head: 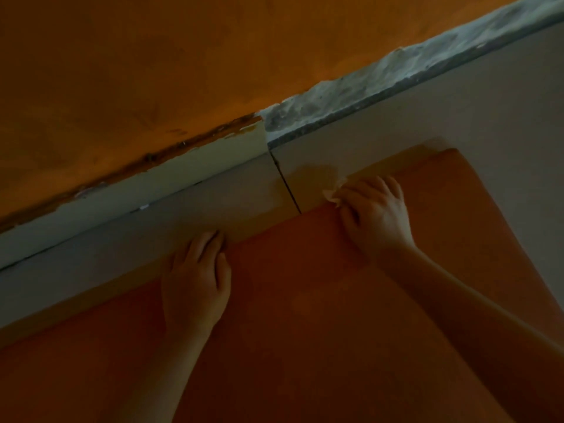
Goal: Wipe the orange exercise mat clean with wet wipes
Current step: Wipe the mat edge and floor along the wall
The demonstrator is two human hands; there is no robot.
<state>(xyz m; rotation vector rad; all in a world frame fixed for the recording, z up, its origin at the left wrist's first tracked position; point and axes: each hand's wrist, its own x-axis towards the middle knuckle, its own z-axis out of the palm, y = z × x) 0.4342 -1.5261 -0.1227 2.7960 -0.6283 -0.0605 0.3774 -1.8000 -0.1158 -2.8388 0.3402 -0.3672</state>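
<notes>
Dim frame, detail is limited

Your left hand (pixel 195 282) is flat, palm down, on the orange exercise mat (pixel 305 300). The fingers are straight and pressed together, holding nothing. The fingertips sit right at the mat's far edge, and the outer ones overlap onto the floor tiles (pixel 488 96)

Your right hand (pixel 375 209) is further forward than the left and off to its right, also at the mat's far edge. The fingers are lightly curled down over the wet wipe (pixel 332 196), holding it against the mat edge. Only a pale crumpled bit of the wipe shows, just past the thumb-side fingertips. The rest is under the hand. Can't tell if the thumb is pinching it or just lying alongside

The mat lies flat under both hands and forearms and runs back toward you out of frame. Its far right corner is beyond the right hand and looks rounded, lying on tile

Just left of the right hand's fingertips a dark tile joint (pixel 287 184) runs away from the mat edge. The tile between that joint and the wipe has a faint darker patch, but it's too blurred to say what it is

Ahead of both hands is a pale skirting strip (pixel 183 169), with an orange wall (pixel 152 56) above it. Ahead of the right hand the skirting gives way to a rough grey band (pixel 396 68) along the base of the wall
</notes>
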